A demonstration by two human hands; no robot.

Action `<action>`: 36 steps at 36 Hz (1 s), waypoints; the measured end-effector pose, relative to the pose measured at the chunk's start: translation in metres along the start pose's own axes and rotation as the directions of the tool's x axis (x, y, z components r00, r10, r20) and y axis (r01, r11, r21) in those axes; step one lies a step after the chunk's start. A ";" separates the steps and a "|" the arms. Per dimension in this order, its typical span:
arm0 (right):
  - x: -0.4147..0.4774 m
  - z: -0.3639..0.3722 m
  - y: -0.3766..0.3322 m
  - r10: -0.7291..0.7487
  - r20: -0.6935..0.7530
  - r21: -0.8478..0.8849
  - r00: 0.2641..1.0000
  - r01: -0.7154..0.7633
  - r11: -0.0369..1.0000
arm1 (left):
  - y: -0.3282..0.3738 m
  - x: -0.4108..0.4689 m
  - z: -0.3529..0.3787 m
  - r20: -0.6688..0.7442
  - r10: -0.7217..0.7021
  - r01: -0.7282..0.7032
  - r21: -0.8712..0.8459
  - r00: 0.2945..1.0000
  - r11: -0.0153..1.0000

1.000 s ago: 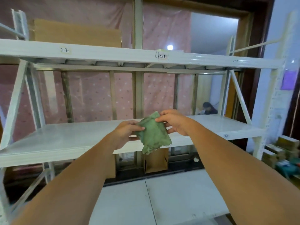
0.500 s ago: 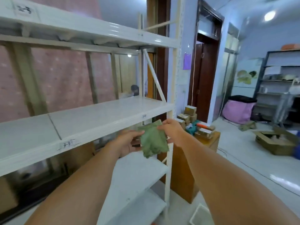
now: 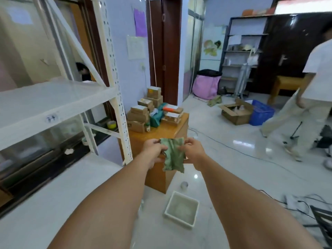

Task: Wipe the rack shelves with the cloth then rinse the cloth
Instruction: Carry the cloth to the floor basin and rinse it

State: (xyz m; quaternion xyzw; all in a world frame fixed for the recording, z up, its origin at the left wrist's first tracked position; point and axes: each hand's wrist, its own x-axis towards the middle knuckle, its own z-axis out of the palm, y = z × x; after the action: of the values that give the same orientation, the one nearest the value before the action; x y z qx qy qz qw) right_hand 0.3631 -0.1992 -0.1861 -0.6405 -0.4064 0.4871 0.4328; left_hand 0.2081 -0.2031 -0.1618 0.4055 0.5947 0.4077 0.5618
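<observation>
Both hands, left hand [image 3: 153, 153] and right hand [image 3: 193, 151], pinching cloth [image 3: 173, 155] between.

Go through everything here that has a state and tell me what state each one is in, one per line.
Green cloth: crumpled, hanging, held off every surface.
Left hand: pinching the cloth's upper left corner.
Right hand: pinching its upper right corner.
White basin: upright on the floor, contents unclear.
Cardboard box: flaps open.
Rack shelf: bare.
Brown door: shut.
</observation>
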 end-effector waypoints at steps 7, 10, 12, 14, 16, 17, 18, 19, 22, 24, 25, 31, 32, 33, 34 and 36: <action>0.050 -0.035 0.038 0.065 -0.050 0.078 0.997 -0.061 0.995 | -0.021 0.061 0.050 0.066 -0.079 0.076 0.044 0.995 0.996; 0.076 -0.042 0.057 0.110 -0.075 0.110 0.991 -0.102 0.989 | -0.036 0.096 0.065 0.076 -0.114 0.107 0.080 0.991 0.991; 0.096 -0.046 0.070 0.147 -0.102 0.110 0.984 -0.136 0.985 | -0.047 0.123 0.074 0.090 -0.136 0.127 0.104 0.987 0.986; 0.117 -0.049 0.084 0.186 -0.125 0.116 0.975 -0.172 0.978 | -0.057 0.148 0.082 0.109 -0.164 0.152 0.111 0.980 0.982; 0.142 -0.050 0.097 0.226 -0.143 0.134 0.964 -0.207 0.969 | -0.066 0.176 0.091 0.123 -0.201 0.187 0.115 0.972 0.976; 0.155 -0.050 0.103 0.246 -0.147 0.140 0.958 -0.226 0.964 | -0.072 0.192 0.095 0.131 -0.221 0.204 0.130 0.966 0.970; 0.169 -0.049 0.109 0.265 -0.149 0.144 0.953 -0.244 0.959 | -0.078 0.209 0.099 0.138 -0.239 0.219 0.145 0.961 0.965; 0.184 -0.048 0.115 0.284 -0.149 0.149 0.947 -0.262 0.954 | -0.086 0.229 0.103 0.141 -0.255 0.233 0.155 0.957 0.960; 0.232 -0.042 0.137 0.340 -0.152 0.146 0.928 -0.319 0.936 | -0.112 0.292 0.115 0.155 -0.323 0.293 0.186 0.934 0.938; 0.263 -0.038 0.155 0.386 -0.154 0.138 0.910 -0.367 0.920 | -0.132 0.332 0.124 0.165 -0.375 0.336 0.220 0.912 0.916; 0.280 -0.035 0.167 0.409 -0.161 0.127 0.898 -0.392 0.911 | -0.144 0.352 0.128 0.171 -0.398 0.354 0.237 0.901 0.904; 0.366 -0.017 0.258 0.505 -0.314 -0.018 0.804 -0.537 0.843 | -0.233 0.442 0.146 0.153 -0.498 0.448 0.273 0.853 0.851; 0.377 -0.014 0.278 0.513 -0.327 -0.038 0.793 -0.554 0.832 | -0.251 0.453 0.147 0.145 -0.523 0.475 0.271 0.840 0.837; 0.386 -0.011 0.299 0.524 -0.338 -0.054 0.782 -0.572 0.819 | -0.268 0.463 0.147 0.138 -0.547 0.500 0.268 0.826 0.823; 0.394 -0.007 0.318 0.535 -0.342 -0.064 0.772 -0.588 0.807 | -0.285 0.472 0.148 0.131 -0.567 0.522 0.263 0.814 0.811; 0.409 -0.001 0.348 0.562 -0.325 -0.071 0.761 -0.612 0.787 | -0.320 0.489 0.152 0.103 -0.602 0.567 0.242 0.792 0.787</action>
State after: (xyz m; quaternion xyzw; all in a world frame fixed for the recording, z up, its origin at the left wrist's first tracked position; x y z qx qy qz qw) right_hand 0.4782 0.0835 -0.6280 -0.8341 -0.1578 0.4632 0.2547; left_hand 0.3330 0.1530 -0.6329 0.2890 0.6771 0.1144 0.6671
